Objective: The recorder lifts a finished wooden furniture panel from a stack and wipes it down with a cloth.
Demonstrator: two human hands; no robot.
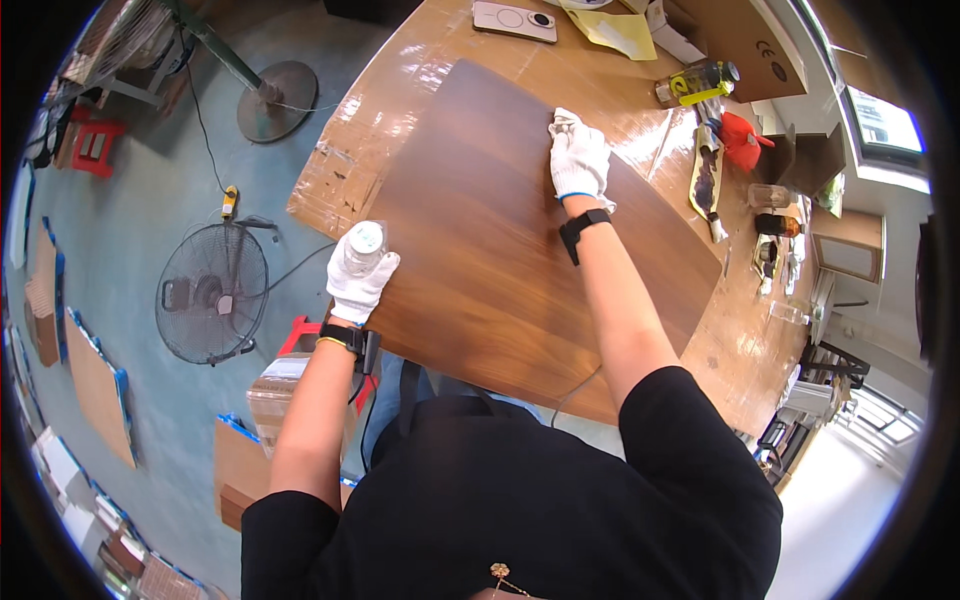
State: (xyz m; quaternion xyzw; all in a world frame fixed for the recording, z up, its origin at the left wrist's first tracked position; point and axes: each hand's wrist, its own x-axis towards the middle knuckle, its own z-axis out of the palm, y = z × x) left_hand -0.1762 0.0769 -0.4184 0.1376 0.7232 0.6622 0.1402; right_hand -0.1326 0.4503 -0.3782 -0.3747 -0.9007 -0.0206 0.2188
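Note:
A large dark-brown wood-grain panel lies on the work table in front of me. My left hand, in a white knitted glove, is closed round a small clear bottle with a pale round top. It is at the panel's left edge. Farther away, my right hand, gloved in white too, rests on the panel near its far right edge. Its fingers are curled in, and whitish material bunches at them. Whether that is a cloth or only the glove, I cannot tell. Both wrists wear black bands.
Brown, film-covered board covers the table. A phone, yellow paper, a drink bottle, a red object and jars lie toward the back and right. A floor fan and a cardboard box stand at left.

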